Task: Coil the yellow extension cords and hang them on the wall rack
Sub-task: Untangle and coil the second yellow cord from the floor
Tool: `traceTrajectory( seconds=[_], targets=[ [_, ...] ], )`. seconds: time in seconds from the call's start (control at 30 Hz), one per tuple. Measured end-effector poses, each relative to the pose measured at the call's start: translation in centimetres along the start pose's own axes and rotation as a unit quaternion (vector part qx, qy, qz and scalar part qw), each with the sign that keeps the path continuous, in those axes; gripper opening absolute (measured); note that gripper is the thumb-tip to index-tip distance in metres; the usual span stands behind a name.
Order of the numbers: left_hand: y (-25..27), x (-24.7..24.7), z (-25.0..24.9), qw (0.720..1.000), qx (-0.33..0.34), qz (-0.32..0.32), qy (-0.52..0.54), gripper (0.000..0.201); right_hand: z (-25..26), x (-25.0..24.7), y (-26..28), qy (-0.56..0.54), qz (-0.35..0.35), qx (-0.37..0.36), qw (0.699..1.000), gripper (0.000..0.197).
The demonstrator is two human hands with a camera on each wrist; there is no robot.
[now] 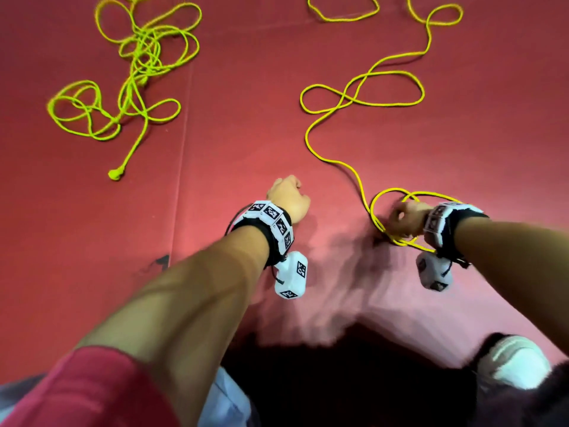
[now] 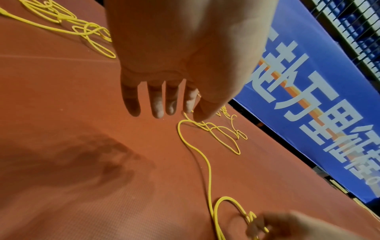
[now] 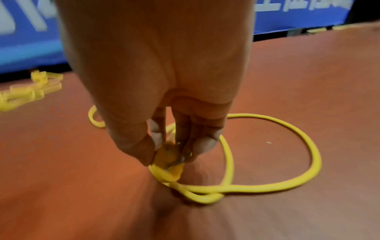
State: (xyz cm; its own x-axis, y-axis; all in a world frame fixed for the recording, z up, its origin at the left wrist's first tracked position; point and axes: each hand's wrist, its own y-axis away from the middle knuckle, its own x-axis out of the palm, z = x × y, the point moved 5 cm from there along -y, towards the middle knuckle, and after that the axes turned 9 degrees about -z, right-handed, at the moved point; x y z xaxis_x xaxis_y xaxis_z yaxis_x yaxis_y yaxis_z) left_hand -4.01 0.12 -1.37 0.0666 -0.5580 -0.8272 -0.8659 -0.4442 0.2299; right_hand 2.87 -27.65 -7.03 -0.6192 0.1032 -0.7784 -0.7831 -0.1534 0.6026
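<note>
Two yellow extension cords lie loose on the red floor mat (image 1: 240,124). One cord (image 1: 132,84) is a tangled heap at the far left, its plug end (image 1: 116,174) trailing toward me. The other cord (image 1: 363,97) snakes from the far right down to my right hand (image 1: 403,218). That hand pinches the cord's yellow plug (image 3: 169,160) between thumb and fingers, low over the mat, beside a small loop (image 3: 267,152) of the same cord. My left hand (image 1: 288,195) hovers over bare mat to the left, fingers (image 2: 157,104) straight and holding nothing.
A blue banner (image 2: 320,91) with white characters runs along the mat's far edge, with wire mesh (image 2: 353,24) above it. More yellow cord (image 3: 30,91) lies by the banner's foot. My white shoe (image 1: 511,362) stands at the lower right.
</note>
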Motion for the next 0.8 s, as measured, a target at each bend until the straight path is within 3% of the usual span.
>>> traceTrajectory(
  seconds=[0.07, 0.1, 0.2, 0.33, 0.47, 0.6, 0.8],
  targets=[
    [0.9, -0.9, -1.3, 1.0, 0.015, 0.007, 0.005, 0.036, 2.7, -2.6, 1.6, -0.119, -0.041, -0.008, 0.992, 0.011],
    [1.4, -1.2, -2.1, 1.0, 0.023, 0.017, 0.01, 0.038, 4.1, -4.0, 2.5, -0.173, -0.049, -0.018, 0.984, 0.009],
    [2.5, -2.9, -5.5, 0.995, 0.037, 0.06, 0.075, 0.042, 9.0, -8.7, 5.5, -0.294, -0.015, -0.083, 0.952, 0.022],
    [4.4, -7.6, -10.6, 0.968, 0.021, 0.06, 0.245, 0.055, 14.9, -15.7, 12.3, -0.38, 0.015, -0.184, 0.906, 0.015],
    [6.6, -12.7, -13.5, 0.93, 0.066, 0.088, 0.351, 0.053, 17.1, -19.4, 16.9, -0.444, -0.017, -0.197, 0.874, 0.017],
    [7.9, -17.0, -14.0, 0.914, 0.099, 0.113, 0.378, 0.064, 18.5, -21.6, 20.4, -0.517, -0.024, -0.211, 0.829, 0.015],
    [11.1, -21.2, -14.7, 0.901, 0.176, 0.037, 0.394, 0.026, 20.2, -24.1, 24.7, -0.505, -0.016, -0.263, 0.822, 0.014]
  ],
)
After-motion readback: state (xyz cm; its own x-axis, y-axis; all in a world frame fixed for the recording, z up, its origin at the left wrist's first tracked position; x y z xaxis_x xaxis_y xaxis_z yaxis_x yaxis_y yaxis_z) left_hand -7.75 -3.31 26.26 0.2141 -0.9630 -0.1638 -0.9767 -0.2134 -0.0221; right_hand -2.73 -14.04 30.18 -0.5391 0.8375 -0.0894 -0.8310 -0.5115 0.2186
